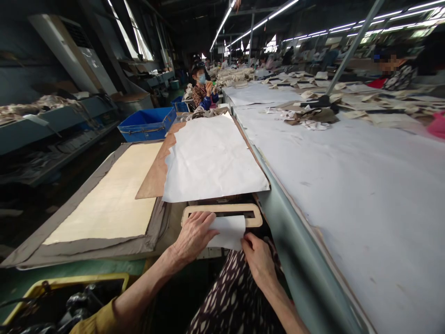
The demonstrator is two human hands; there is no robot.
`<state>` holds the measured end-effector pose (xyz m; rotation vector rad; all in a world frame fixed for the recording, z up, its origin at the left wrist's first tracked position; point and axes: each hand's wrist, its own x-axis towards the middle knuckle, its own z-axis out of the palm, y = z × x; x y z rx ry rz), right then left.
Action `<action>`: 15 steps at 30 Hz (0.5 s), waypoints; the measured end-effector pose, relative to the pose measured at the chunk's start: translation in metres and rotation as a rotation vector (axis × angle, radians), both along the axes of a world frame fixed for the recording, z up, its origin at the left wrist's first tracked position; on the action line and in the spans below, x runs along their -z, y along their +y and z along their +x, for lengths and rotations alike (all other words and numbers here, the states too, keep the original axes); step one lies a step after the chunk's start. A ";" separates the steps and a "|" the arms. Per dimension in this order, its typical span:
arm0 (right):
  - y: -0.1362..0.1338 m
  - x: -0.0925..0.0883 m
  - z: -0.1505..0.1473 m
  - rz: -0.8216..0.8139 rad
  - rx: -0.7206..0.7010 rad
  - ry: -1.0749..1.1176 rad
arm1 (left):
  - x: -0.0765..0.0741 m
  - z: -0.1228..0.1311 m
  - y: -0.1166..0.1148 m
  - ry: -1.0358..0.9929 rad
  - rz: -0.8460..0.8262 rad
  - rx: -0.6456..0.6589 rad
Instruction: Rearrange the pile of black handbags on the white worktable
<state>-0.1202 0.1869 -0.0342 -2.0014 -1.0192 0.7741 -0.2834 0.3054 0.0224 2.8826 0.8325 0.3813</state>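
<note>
Head: closed fingers (pixel 251 240) on white piece (pixel 230 232)

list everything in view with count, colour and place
small piece: 1, white, lower centre
slotted frame: 1, pale, just beyond
board: 1, brown, centre
sheet: 1, white, on the board
panel: 1, cream, on grey cloth
bins: at least 2, blue, upper left
crate: 1, yellow-rimmed, lower left
long table: 1, white, right
cloth pieces: many, mostly cream, upper right
lights: several, white, overhead
people: at least 2, patterned clothing, background
left hand: 1, bare, on small piece
right hand: 1, bare, at its right edge
</note>
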 end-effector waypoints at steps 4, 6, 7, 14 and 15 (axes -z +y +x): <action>-0.004 0.001 -0.002 0.011 0.015 0.001 | 0.007 0.001 -0.001 -0.016 0.039 0.051; -0.007 0.000 -0.003 0.014 0.026 0.023 | 0.010 0.001 -0.002 -0.031 0.047 0.050; -0.008 -0.001 -0.003 0.016 0.032 0.033 | 0.012 0.001 -0.003 -0.039 0.047 0.043; -0.023 -0.010 -0.004 0.051 0.024 0.080 | 0.027 0.006 -0.002 -0.012 0.156 -0.013; -0.027 -0.011 -0.006 0.047 0.025 0.081 | 0.030 0.004 -0.002 -0.007 0.192 -0.021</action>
